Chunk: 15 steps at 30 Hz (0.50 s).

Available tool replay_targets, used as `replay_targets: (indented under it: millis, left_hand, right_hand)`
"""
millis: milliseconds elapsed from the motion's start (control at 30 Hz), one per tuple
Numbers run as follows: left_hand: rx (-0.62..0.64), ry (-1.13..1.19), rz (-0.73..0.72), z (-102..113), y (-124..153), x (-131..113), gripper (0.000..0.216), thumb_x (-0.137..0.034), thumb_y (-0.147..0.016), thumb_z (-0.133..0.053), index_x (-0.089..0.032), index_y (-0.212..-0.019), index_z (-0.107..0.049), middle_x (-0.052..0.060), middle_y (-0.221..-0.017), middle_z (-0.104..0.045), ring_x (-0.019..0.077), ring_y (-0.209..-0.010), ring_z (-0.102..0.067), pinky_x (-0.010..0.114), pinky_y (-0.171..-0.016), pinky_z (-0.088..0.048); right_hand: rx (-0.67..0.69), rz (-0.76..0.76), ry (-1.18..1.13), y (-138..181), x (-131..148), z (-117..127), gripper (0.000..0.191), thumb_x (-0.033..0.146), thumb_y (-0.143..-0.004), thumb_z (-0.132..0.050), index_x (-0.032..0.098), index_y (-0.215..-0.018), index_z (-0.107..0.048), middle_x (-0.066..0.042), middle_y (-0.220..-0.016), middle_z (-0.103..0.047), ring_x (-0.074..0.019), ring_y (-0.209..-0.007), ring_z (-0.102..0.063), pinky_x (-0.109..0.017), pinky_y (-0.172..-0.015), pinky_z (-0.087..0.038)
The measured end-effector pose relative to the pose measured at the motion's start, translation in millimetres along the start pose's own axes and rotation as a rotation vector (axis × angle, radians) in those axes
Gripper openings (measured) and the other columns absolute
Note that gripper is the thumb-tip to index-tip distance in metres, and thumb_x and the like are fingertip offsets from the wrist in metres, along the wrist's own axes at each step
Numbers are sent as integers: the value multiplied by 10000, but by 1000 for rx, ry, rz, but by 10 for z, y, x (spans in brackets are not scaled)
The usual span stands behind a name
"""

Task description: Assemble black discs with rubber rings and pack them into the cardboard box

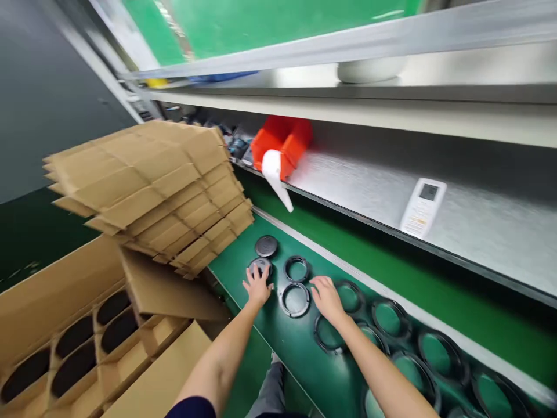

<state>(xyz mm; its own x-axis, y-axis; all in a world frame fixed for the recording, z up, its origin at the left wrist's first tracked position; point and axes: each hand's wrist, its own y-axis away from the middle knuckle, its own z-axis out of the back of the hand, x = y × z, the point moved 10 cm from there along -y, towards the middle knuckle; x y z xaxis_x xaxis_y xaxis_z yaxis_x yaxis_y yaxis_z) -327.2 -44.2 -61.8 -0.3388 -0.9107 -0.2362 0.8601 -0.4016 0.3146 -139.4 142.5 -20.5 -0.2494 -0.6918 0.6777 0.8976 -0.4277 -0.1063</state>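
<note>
My left hand point(258, 287) lies with fingers spread over a round black cap point(263, 264). Just beyond it is a second black cap point(266, 246) on the green bench. My right hand point(327, 297) is over the bench, fingers stretched and slightly bent, between black rings; I see nothing held in it. To its left are a smaller black ring point(286, 269) and another black ring point(284, 301) with a pale centre. Close by its wrist sits one more black ring point(317, 335), partly covered by my right forearm.
Several black rings point(391, 320) continue along the green bench point(289, 353) to the right. At left, a divided cardboard box point(101, 371) holds black round pieces, with stacked cardboard dividers point(152, 180) above. A shelf carries a red bin point(278, 138) and white remote point(423, 208).
</note>
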Motion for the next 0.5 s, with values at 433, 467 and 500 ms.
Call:
replay_targets:
  millis: [433,467,500]
  left_hand:
    - [153,510,-11,-126,-279,456,1412,-363,-387,-956,-378,-1572,-189,216,-1646,19,565,-1467,-18,776,-1096,-133]
    - [106,572,-62,-69,-118,544,1398,-415,-406,-950,-394,-1571,-178,195,-1646,12,560,-1467,-30,762,-1112,-143]
    - [67,631,-137,1,105,632,1363,-466,-442,-936,-410,-1569,-170,176,-1643,-9,551,-1466,-56,745,-1126,-162]
  right_hand:
    - [303,98,419,-2118,41,-1989,986,400,-654,-647,239,-1558,-288,-209,-1601,-225,-461,-1440,-291,-656,-1028,-397]
    - [371,72,435,-2203,-38,-2141,1029,478,-618,-668,281,-1554,-292,-192,-1621,-186,-482,-1449,-255,-692,-1002,-392]
    - [420,43,448,-2258,-94,-2260,1064,547,-576,-678,311,-1544,-307,-180,-1633,-160,-498,-1455,-224,-721,-973,-388]
